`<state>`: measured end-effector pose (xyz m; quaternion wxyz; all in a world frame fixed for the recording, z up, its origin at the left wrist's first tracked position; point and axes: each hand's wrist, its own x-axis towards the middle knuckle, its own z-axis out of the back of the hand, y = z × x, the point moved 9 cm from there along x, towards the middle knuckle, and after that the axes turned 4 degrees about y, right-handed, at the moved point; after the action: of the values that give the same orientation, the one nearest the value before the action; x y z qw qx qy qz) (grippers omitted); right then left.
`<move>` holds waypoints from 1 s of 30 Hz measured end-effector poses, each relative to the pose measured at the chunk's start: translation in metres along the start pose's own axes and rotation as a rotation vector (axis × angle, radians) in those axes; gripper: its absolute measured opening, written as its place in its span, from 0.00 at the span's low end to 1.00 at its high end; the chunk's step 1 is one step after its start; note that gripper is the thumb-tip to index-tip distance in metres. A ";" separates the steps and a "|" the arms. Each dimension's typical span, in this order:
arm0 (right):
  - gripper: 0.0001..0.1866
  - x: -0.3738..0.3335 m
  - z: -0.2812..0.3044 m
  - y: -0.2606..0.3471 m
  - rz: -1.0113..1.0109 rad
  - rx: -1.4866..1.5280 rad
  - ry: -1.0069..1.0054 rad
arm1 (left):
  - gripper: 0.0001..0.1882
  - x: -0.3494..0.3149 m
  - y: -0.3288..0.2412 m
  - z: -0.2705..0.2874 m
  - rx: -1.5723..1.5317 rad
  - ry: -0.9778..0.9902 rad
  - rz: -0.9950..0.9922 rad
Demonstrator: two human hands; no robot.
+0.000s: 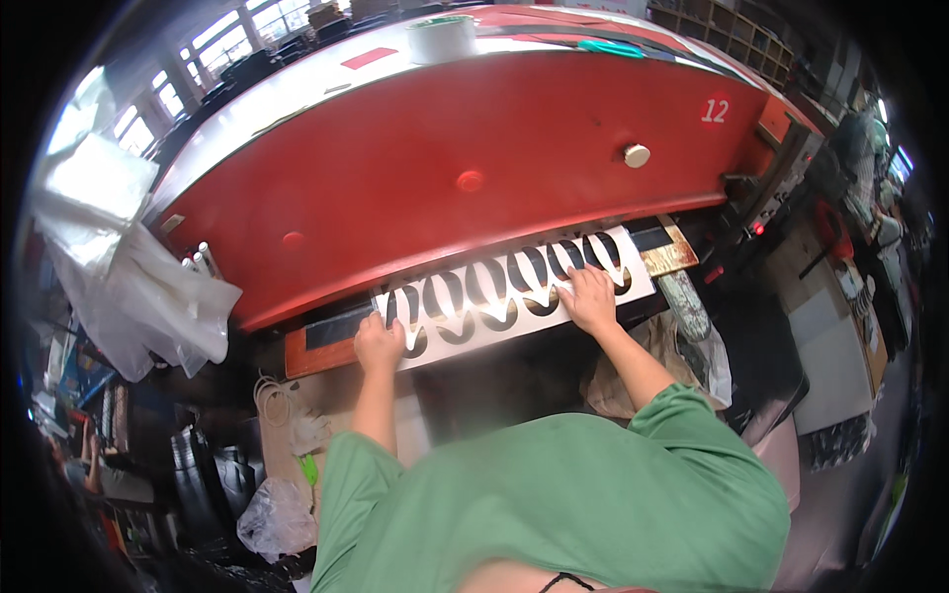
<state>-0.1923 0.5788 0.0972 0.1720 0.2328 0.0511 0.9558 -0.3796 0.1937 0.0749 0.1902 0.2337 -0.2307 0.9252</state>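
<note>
Nearest to me is the loose green short-sleeved shirt (554,504), filling the lower middle of the frame, with both forearms reaching up from it toward the centre.

The left hand (379,346) sits left of centre, fingers curled closed over the left end of the long white sheet with a row of dark curved cut-outs (514,287); it looks like a pinch on that edge, though I cannot see the fingertips. The right hand (589,296) lies just right of centre, open and flat, palm down on the sheet, pressing rather than gripping.

I judge the step in hand to be positioning: I read the sheet as being squared up on the black bed (341,324) under the big red curved head of the press (474,168) that spans the upper half of the frame. The next move, as I read it, calls for a small sideways nudge with both hands kept level, and fingers clear of the gap beneath the red head.

The sheet runs diagonally from centre left up to centre right, flat, thin, with about 7 cut-outs showing. A roll of white tape (442,38) rests on top of the machine at the upper middle; crumpled clear plastic bags (148,287) hang at the left.
</note>
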 end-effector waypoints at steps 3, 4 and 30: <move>0.25 -0.002 -0.002 -0.003 0.013 0.005 -0.088 | 0.17 0.001 0.000 0.002 -0.023 0.013 0.024; 0.25 0.002 -0.010 -0.008 -0.031 0.015 0.000 | 0.16 0.001 0.000 0.003 -0.019 0.020 0.040; 0.15 -0.062 0.102 -0.024 -0.292 0.262 0.094 | 0.16 -0.126 -0.007 0.110 -0.319 0.196 0.227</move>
<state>-0.0865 0.5817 0.1570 0.2743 0.1983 0.2163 0.9158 -0.2351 0.1117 0.0981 0.1411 0.0820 -0.3794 0.9107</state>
